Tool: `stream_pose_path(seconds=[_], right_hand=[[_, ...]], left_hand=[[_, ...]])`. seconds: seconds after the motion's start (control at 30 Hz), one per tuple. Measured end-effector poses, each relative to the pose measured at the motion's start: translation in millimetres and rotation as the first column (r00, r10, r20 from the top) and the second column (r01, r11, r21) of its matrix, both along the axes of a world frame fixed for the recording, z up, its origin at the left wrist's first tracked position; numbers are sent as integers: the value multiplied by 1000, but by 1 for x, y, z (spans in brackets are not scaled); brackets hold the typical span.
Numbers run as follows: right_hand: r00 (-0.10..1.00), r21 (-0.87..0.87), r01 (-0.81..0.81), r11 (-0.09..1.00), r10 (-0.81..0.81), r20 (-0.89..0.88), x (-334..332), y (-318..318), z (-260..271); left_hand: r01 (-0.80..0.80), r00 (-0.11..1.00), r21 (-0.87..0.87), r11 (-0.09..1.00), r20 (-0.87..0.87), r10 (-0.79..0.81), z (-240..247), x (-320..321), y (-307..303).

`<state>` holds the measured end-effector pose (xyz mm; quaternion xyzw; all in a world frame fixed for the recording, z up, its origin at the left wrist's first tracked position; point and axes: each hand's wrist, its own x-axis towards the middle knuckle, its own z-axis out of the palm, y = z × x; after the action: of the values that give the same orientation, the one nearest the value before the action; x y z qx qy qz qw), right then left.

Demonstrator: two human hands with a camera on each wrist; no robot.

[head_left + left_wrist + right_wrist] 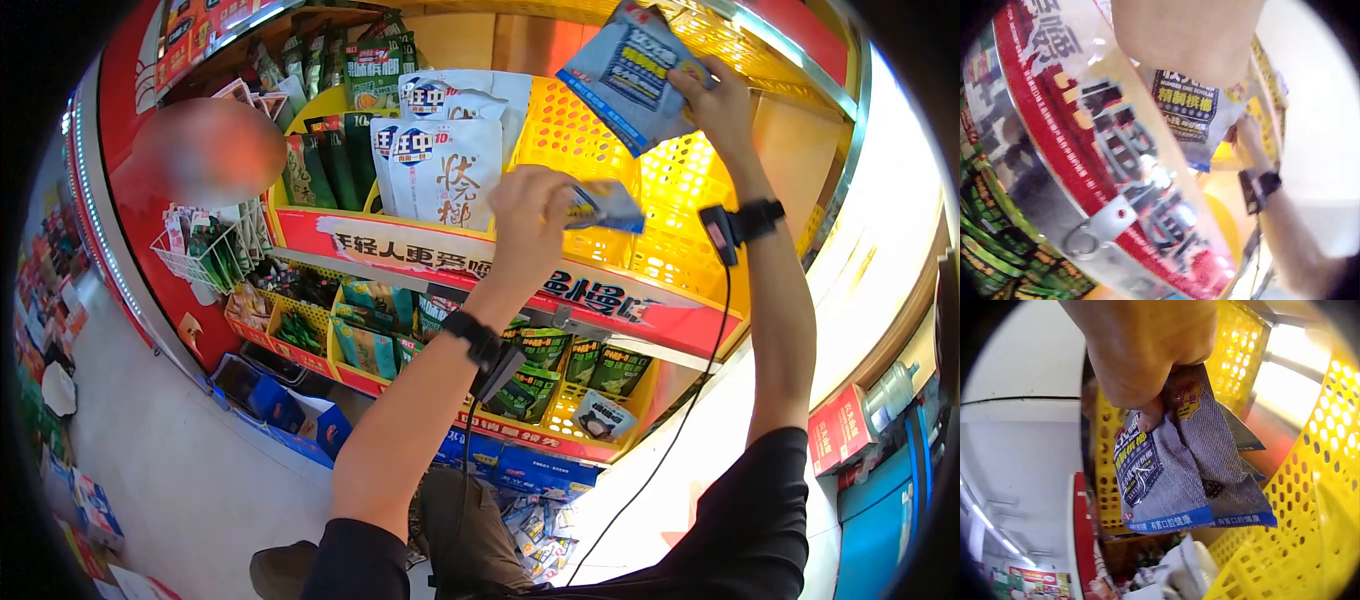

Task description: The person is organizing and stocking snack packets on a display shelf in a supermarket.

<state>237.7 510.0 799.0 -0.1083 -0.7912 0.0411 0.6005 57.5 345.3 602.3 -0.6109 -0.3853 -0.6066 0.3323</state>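
My right hand (715,105) pinches denim-patterned blue-grey packets (635,75) by their edge, above the yellow perforated bin (570,125). In the right wrist view at least two such packets (1163,469) hang from the fingers of the right hand (1147,356), their blue bottom strips downward. My left hand (530,220) grips another blue-grey packet (605,207) over the bin's front edge, beside the white pouches (440,165). In the left wrist view the left hand (1188,31) covers the top of a packet (1188,109); its fingertips are hidden.
Green pouches (375,70) stand left of the white ones. A lower shelf holds more green pouches (520,390) behind a red strip. A white wire basket (205,255) hangs at the left. Small packets (545,530) lie in a blue box below. A cable (690,400) runs down from the right wrist.
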Motion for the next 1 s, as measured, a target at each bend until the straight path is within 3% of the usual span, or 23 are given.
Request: stream_pose_path(seconds=[0.07, 0.13, 0.2, 0.27, 0.33, 0.43, 0.47, 0.53, 0.6, 0.67, 0.7, 0.73, 0.8, 0.93, 1.0], right_hand=[[987, -140, -155, 978, 147, -70, 31, -20, -16], [988, -136, -99, 986, 82, -131, 53, -77, -40], [986, -220, -124, 967, 95, -139, 78, -104, -64], [882, -186, -460, 868, 422, -211, 87, -103, -100], [794, -225, -604, 764, 601, -92, 79, -123, -134], [866, -324, -501, 803, 464, -188, 52, -162, -202], [894, -367, -447, 816, 421, -153, 52, -169, -226], [937, -472, -330, 818, 344, -60, 50, -185, -279], [959, -585, -191, 788, 276, 58, 51, -197, -336], [948, -670, -41, 741, 240, 208, 53, -203, -393], [930, -710, 35, 704, 237, 281, 54, -208, -423], [905, -748, 99, 657, 253, 342, 54, -211, -457], [880, -899, 158, 409, 355, 316, 50, -230, -514], [739, -900, 362, 241, 514, 435, 44, -229, -619], [740, -922, 374, 100, 567, 362, 53, -232, -670]], left_hand=[[100, 956, 174, 980, 256, -143, 6, -6, -37], [1, 983, 200, 980, 182, -38, 12, -21, -91], [138, 946, 7, 990, 296, -134, -3, -46, -129], [507, 775, -203, 838, 532, -340, -20, -58, -161], [582, 738, -248, 775, 561, -375, -56, -82, -165], [600, 799, -579, 552, 479, -365, -111, -106, -166], [628, 777, -587, 510, 506, -375, -130, -110, -162], [463, 864, -744, 482, 255, -435, -181, -115, -154], [517, 827, -740, 430, 301, -475, -244, -110, -150], [388, 857, -844, 369, 183, -482, -305, -104, -145], [564, 781, -761, 320, 367, -505, -345, -94, -144], [577, 766, -762, 294, 380, -518, -385, -87, -144], [514, 811, -858, -14, 491, -318, -453, -77, -152], [375, 905, -918, -128, 392, -165, -578, -81, -187], [281, 944, -944, -172, 304, -128, -619, -91, -203]])
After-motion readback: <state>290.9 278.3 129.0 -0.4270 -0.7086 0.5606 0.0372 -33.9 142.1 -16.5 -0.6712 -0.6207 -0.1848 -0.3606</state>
